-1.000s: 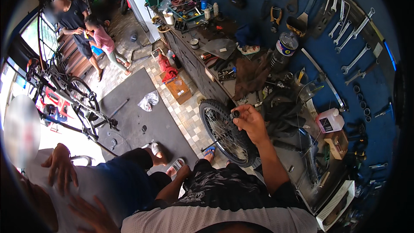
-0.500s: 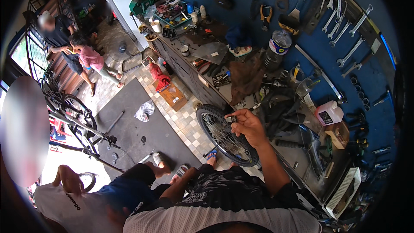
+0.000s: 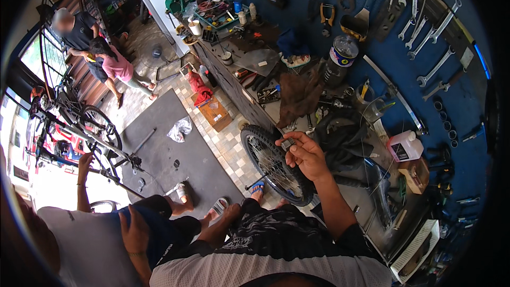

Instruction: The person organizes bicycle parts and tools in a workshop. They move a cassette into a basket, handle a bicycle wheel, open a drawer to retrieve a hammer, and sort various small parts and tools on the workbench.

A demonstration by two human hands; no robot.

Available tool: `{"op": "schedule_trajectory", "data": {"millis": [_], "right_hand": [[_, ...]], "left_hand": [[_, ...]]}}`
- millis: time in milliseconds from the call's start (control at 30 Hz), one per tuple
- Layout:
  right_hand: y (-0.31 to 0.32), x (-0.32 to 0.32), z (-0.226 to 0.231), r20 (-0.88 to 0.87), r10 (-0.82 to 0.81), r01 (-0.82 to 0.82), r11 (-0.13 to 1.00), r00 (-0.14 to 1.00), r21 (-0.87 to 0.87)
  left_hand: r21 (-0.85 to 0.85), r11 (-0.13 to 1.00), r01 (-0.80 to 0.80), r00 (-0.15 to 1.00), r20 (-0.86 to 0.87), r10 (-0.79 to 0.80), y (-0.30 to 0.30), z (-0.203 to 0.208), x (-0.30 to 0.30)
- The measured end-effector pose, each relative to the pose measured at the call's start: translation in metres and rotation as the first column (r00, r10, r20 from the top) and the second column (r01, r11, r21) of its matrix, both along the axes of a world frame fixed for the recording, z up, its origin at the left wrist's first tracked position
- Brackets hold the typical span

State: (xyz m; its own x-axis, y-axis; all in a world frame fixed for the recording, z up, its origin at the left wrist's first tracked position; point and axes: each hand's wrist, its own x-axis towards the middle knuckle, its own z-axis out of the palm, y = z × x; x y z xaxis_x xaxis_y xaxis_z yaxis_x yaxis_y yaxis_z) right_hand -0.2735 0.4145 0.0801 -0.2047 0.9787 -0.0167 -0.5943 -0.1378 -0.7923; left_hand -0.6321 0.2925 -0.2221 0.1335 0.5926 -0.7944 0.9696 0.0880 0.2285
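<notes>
My right hand (image 3: 309, 158) is raised over the bicycle wheel (image 3: 261, 149), beside the workbench. Between its thumb and fingers it pinches a small, dark, blocky metal piece (image 3: 287, 143), too small to make out its exact kind. The wheel, with a knobby black tyre, leans by the bench front, partly behind that hand. My left hand (image 3: 230, 216) is low by my leg, next to the dark patterned cloth of my clothes. Its fingers are too unclear to show whether they hold anything.
A co-worker (image 3: 90, 234) in a white shirt is close on my left, one hand near a bicycle frame (image 3: 90, 141). Tools, rags and a pink jug (image 3: 405, 146) crowd the workbench (image 3: 249, 94). Wrenches (image 3: 435, 66) hang on the blue wall. Two people stand far left.
The co-worker on my left has shifted, with one hand now extended toward the bicycle frame and the other over the lap. My right hand keeps its pinch on the metal piece.
</notes>
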Motion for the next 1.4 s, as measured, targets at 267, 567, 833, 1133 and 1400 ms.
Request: {"op": "schedule_trajectory", "data": {"millis": [267, 567, 833, 1133, 1400], "right_hand": [[-0.004, 0.026, -0.023, -0.081, 0.081, -0.084, 0.996, 0.993, -0.026], [0.003, 0.016, -0.052, -0.164, 0.036, -0.059, 0.989, 0.986, -0.137], [0.026, -0.055, -0.076, -0.176, -0.034, -0.034, 0.927, 0.984, -0.374], [0.066, -0.153, -0.075, -0.186, -0.311, 0.194, 0.862, 0.932, -0.469], [0.051, -0.146, -0.064, 0.067, -0.426, 0.414, 0.813, 0.902, -0.409]], "left_hand": [[0.144, 0.968, -0.205, 0.979, 0.010, 0.206, -0.018, -0.002, 0.014], [0.169, 0.915, -0.365, 0.929, 0.134, 0.346, 0.026, 0.038, 0.024], [0.163, 0.958, -0.238, 0.948, 0.256, 0.192, 0.099, 0.014, 0.003], [0.198, 0.915, 0.351, 0.845, 0.355, -0.400, 0.251, -0.048, -0.146], [0.334, 0.883, 0.329, 0.815, 0.373, -0.445, 0.320, -0.056, -0.146]]}}
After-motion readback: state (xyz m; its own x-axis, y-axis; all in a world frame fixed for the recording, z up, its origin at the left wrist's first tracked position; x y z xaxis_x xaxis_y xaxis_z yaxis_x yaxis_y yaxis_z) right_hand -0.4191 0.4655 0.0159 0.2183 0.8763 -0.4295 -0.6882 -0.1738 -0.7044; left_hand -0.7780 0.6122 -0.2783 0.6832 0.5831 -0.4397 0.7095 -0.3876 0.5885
